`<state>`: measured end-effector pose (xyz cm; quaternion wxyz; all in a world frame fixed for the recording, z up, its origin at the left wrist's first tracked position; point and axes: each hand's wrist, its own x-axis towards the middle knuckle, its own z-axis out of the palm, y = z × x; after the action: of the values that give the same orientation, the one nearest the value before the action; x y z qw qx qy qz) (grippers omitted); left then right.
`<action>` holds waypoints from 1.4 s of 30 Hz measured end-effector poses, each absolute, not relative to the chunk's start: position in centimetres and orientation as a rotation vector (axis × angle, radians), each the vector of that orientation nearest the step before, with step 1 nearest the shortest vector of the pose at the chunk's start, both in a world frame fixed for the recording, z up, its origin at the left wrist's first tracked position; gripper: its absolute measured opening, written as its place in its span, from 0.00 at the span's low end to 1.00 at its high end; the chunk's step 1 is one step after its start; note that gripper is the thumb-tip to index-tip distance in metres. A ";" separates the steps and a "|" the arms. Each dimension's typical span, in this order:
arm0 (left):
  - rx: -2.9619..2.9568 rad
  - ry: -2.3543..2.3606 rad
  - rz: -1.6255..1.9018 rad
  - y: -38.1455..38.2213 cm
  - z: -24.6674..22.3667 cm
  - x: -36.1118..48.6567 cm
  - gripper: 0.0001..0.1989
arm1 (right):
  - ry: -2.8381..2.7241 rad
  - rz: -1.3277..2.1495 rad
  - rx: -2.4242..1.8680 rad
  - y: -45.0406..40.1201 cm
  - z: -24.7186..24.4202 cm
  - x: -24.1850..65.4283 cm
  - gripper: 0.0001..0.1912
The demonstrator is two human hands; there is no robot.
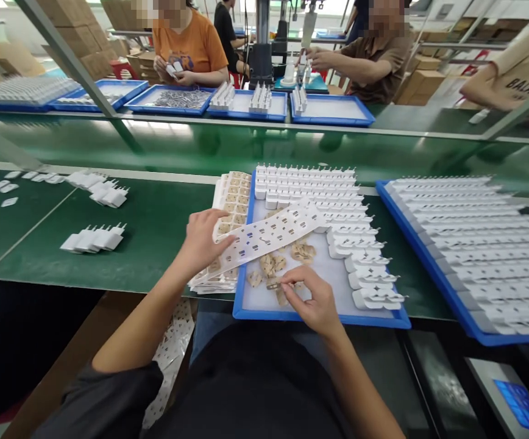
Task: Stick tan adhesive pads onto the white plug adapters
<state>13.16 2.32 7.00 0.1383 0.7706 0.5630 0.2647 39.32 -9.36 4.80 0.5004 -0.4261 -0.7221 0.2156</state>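
My left hand has hold of a long white perforated strip by its near end, thumb along its edge. The strip slants up to the right across a blue-rimmed tray. Thumb and fingertips of my right hand are closed in a pinch on a small tan paper piece, low over the tray. Loose tan pieces lie in the tray around it. Rows of white plug adapters fill the tray's back and right side. Beneath my left hand is a stack of tan-and-white label sheets.
Another blue tray full of white adapters stands at the right. Loose adapters and white flat covers lie on the green bench at the left. Across the green belt, co-workers handle parts behind more trays.
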 end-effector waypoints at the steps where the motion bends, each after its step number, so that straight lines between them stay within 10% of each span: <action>1: 2.358 1.492 0.779 2.6 7.5 15.3 0.20 | -1.755 0.524 -1.014 -9.5 4.6 39.2 0.07; 12: 2.999 0.691 0.557 2.5 6.6 36.2 0.17 | -1.777 0.633 -0.978 -10.4 3.7 39.7 0.07; 26: 0.861 0.698 0.749 -2.5 6.3 21.5 0.27 | -1.460 0.951 -0.791 -10.3 3.8 39.7 0.07; 42: 1.730 0.813 1.049 -6.0 3.3 19.8 0.26 | -1.284 1.220 -0.776 -11.0 3.9 38.4 0.04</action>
<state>19.79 -5.98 3.27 0.4623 0.7035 0.3306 0.4266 38.37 -11.00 3.87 0.5681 -0.3303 -0.5465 0.5192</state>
